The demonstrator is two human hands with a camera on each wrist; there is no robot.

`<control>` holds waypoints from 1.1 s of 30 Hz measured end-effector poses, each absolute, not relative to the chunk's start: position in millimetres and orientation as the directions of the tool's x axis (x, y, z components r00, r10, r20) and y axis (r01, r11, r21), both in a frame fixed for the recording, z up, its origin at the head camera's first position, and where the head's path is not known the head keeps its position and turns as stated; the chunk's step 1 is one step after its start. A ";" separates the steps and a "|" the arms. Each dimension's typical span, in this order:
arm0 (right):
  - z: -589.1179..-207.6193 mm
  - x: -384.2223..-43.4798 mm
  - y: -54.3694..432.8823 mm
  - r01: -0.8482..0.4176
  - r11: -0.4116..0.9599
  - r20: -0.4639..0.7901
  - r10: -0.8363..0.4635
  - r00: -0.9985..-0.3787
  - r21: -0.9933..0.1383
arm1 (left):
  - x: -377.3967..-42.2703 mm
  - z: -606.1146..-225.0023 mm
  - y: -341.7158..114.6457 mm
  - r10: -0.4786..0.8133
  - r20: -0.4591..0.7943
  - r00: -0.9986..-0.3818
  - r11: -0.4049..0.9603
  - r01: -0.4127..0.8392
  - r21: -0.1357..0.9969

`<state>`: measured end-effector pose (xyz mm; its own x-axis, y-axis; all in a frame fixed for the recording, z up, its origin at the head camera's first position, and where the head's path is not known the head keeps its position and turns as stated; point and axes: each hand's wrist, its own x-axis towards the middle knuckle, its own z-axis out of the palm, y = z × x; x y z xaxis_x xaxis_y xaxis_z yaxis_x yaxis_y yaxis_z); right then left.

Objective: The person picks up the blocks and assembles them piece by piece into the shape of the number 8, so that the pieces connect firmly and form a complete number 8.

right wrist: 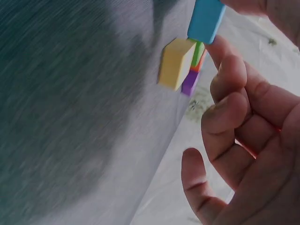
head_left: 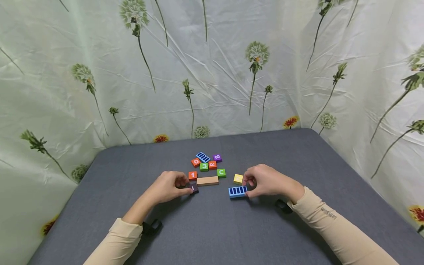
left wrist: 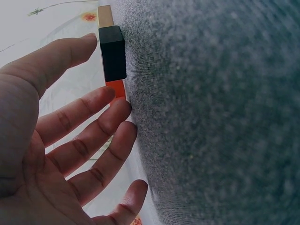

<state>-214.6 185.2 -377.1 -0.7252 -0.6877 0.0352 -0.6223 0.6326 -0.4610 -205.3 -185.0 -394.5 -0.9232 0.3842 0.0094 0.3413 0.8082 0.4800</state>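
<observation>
My right hand (head_left: 266,180) pinches the right end of a blue block with dark bars (head_left: 237,191) between thumb and forefinger; in the right wrist view the blue block (right wrist: 206,21) shows at the top, between the fingertips. A yellow block (head_left: 238,179) sits just behind it. At the left, my left hand (head_left: 170,187) hovers about a small black block (head_left: 193,189) that has a white mark. Its fingers are loosely spread, with thumb and forefinger on either side of the black block (left wrist: 113,54), seemingly apart from it. A plain wooden block (head_left: 207,181) lies right of that.
Behind the wooden block are an orange "1" block (head_left: 193,176), a green "C" block (head_left: 221,173), a green "3" block (head_left: 204,167), an orange "R" block (head_left: 212,165), an orange "0" block (head_left: 195,162), a purple "8" block (head_left: 217,158) and another blue barred block (head_left: 203,157). A grey cloth (head_left: 212,228) covers the table.
</observation>
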 end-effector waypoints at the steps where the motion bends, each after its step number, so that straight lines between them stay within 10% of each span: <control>1: -378.0 -215.2 188.9 -0.623 0.626 0.031 -0.693 -0.720 -0.469 | -205.2 -394.4 -185.0 0.384 0.009 -0.923 0.809 0.341 0.479; 33: -377.8 -221.0 225.1 -0.547 0.608 -0.085 -0.710 -0.699 -0.575 | -202.1 -394.6 -183.1 0.376 0.006 -0.926 0.818 0.336 0.467</control>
